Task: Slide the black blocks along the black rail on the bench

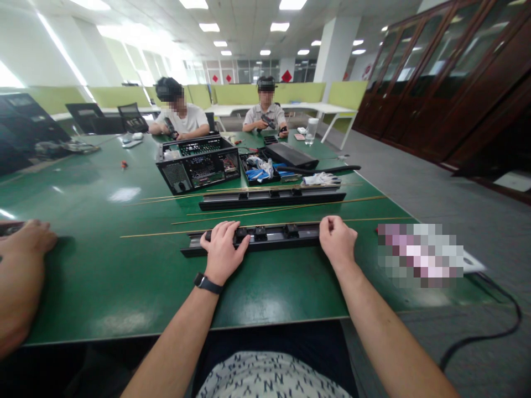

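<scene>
In front of me on the green table lies a black rail [271,240], a long open channel with several black blocks [260,232] seated in it. My left hand [224,246] lies across its left part, fingers over the far side and thumb at the near side. At the rail's right end my right hand [338,240] is closed, fingertips curled together. A thin golden rod [157,235] runs along the rail's far edge and shows again right of that hand; the fingers seem pinched on it, though the contact is hidden.
Beyond it lies a second black rail [269,199] with more thin rods. Farther back are an open computer case [199,163], a tray of gloves [259,168] and a black box [290,155]. A co-worker's hand [33,235] is at left; two people sit opposite. A blurred-out item [418,254] lies right.
</scene>
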### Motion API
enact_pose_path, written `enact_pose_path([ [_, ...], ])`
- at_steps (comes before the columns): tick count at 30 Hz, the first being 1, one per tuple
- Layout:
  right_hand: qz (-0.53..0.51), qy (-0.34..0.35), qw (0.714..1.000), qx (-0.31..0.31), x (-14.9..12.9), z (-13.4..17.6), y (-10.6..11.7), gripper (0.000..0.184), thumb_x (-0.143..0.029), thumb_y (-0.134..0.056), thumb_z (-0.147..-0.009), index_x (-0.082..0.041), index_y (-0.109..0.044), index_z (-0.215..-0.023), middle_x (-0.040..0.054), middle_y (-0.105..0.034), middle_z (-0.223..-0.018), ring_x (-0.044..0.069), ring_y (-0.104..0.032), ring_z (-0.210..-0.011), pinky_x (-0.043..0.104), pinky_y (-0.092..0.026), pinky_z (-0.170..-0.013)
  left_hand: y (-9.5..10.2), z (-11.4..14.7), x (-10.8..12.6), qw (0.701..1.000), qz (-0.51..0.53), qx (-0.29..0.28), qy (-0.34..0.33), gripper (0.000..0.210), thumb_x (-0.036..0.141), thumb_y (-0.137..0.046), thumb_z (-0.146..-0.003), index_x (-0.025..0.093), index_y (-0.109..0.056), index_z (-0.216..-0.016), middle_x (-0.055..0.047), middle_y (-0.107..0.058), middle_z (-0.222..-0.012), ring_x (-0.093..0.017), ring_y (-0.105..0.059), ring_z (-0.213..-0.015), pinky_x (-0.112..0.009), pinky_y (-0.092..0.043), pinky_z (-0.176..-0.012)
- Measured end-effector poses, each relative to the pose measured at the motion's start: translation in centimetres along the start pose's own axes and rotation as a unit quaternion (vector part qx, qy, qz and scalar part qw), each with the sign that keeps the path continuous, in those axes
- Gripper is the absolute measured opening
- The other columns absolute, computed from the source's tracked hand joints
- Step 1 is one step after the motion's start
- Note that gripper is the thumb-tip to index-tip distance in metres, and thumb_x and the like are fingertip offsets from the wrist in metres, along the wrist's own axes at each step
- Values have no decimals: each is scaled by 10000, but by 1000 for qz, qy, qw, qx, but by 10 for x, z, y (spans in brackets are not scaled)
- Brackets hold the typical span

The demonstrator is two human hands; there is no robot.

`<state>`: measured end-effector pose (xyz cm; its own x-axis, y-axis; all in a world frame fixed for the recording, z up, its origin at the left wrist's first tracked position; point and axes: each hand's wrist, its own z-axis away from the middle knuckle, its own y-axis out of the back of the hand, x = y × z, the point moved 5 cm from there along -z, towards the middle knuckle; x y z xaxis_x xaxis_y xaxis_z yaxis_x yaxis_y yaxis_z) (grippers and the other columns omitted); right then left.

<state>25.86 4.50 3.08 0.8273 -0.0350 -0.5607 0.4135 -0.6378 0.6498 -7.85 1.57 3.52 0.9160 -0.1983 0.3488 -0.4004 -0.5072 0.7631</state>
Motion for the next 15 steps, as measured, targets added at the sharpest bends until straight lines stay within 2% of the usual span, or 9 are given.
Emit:
enact_pose_path([
  [5,-2,28,1000,-5,-6,3,-3,371,-444,-416,-960,-198,-693,-948,72,-739,-819,226,-666,-806,404,-399,-982,-2,1,-1,1000,-2,7,-7,374,472,-626,-970,283,-641,-1291,-124,-698,-1380,-341,-563,-1339,-619,-259,-1131],
  [15,-52,110,992,-42,-18,13,-14,304,-426,-515,-953,-201,-704,-1034,68,-782,-939,225,-705,-910,401,-387,-1016,-2,1,-1,1000,-12,8,-4,378,474,-620,-966,279,-650,-1289,-128,-703,-1369,-345,-561,-1329,-602,-265,-1126],
])
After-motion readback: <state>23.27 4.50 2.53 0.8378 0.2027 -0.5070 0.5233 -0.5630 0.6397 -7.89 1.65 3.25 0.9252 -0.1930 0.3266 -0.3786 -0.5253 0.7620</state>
